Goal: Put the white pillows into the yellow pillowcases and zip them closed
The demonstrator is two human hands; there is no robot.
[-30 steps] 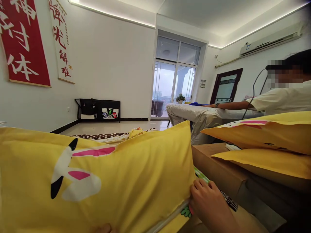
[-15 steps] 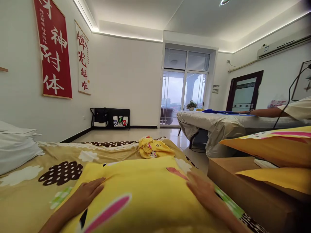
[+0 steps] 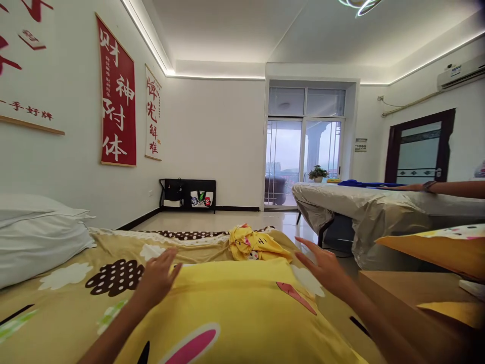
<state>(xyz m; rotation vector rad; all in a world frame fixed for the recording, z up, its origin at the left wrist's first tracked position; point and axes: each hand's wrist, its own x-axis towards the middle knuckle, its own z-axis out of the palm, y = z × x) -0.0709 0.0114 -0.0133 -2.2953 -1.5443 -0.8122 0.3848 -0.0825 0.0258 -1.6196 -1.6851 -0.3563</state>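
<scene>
A yellow pillow (image 3: 227, 303) with a pink rabbit-ear print lies in front of me on a patterned bed sheet (image 3: 68, 318). Over its far left corner is my left hand (image 3: 161, 275), fingers stretched forward and holding nothing; whether it touches the pillow I cannot tell. My right hand (image 3: 322, 265) is raised beyond the pillow's right side, its fingers spread and empty. A crumpled yellow cloth (image 3: 257, 244) with a printed pattern rests past the pillow, near the bed's far edge.
White pillows (image 3: 41, 242) are piled at the left. On the right stand a brown box-like surface (image 3: 409, 298) and a yellow pillow (image 3: 435, 247). Behind it, another person's arm (image 3: 454, 188) reaches over a table with a white cover (image 3: 401, 207), where blue cloth (image 3: 364, 184) lies.
Both my hands have lifted from the pillow's sides and moved forward to its far end, fingers now more spread. The view has shifted left and up.
</scene>
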